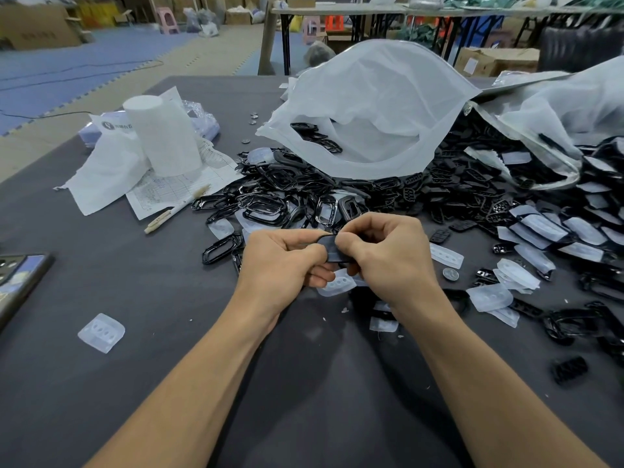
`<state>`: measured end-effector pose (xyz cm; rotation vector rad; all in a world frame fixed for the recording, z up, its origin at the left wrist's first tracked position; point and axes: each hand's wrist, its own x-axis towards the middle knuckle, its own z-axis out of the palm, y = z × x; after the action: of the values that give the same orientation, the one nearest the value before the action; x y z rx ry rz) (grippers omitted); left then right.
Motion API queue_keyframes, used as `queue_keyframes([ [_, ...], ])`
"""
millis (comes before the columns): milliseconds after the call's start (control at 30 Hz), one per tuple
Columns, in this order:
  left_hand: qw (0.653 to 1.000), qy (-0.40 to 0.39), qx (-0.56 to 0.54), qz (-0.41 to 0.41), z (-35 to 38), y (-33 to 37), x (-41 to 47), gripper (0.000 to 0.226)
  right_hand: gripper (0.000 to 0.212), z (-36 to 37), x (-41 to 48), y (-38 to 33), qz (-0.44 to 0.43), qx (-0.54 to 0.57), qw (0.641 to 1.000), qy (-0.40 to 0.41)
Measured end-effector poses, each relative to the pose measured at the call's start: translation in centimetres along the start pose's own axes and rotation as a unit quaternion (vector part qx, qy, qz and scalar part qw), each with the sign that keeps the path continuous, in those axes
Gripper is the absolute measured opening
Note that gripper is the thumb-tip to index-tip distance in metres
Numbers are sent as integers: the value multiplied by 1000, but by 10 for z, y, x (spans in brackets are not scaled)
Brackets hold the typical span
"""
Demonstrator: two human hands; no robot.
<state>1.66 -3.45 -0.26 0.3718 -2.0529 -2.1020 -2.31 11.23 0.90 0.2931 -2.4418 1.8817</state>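
Both bare forearms rise from the near edge of the dark grey desk (152,282) and converge toward its middle, wrists turned inward so the knuckles face each other.

At the left edge lies a dark smartphone (20,282). Nearer the front lies a translucent soft-plastic pad with three holes (101,332). Toward the far left corner a white foam cylinder (162,136) stands upright on printed white paper sheets (162,190), with a cream pen (175,211) lying slantwise across their near edge.

The left hand (287,258) has its fingers curled and its thumb pressed on a small black plastic part (329,248). The right hand (381,251) pinches the same part from the other side, thumb tips almost meeting. The part is held just above the desk's middle. Its long axis seems to run crosswise from one hand to the other, and both ends are hidden in the fingers.

Just right of the hands lies a silver coin (450,274). Behind them spreads a heap of glossy black plastic frames (270,197), and at the far right an open white plastic bag (371,106) slumps over more black pieces.
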Motion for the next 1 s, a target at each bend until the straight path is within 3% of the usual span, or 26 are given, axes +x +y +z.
queue_keyframes([
  [200, 1000, 4, -12, -3, 2, 2, 1, 30, 20, -5, 2, -2, 9, 16, 999, -26],
  [267, 1000, 8, -14, -2, 2, 1, 1, 29, 13, -10, 2, -4, -18, -34, 999, -35],
  [400, 1000, 7, -16, -7, 1, 1, 0, 28, 37, -17, -6, -10, -117, -180, 975, -62],
  [500, 1000, -8, -7, -3, 1, -1, -1, 26, 37, -19, -7, -11, -135, -196, 970, -57],
  [600, 999, -22, -20, 10, 1, -1, -2, 18, 36, -24, -2, -12, -111, -191, 974, -57],
  [767, 997, 38, -15, 65, -4, 1, -3, 20, 37, -65, 18, -10, -42, -232, 971, -39],
  [1000, 956, 98, 236, 145, 1, -3, -13, 19, 34, -180, 53, 5, 82, -397, 913, 47],
])
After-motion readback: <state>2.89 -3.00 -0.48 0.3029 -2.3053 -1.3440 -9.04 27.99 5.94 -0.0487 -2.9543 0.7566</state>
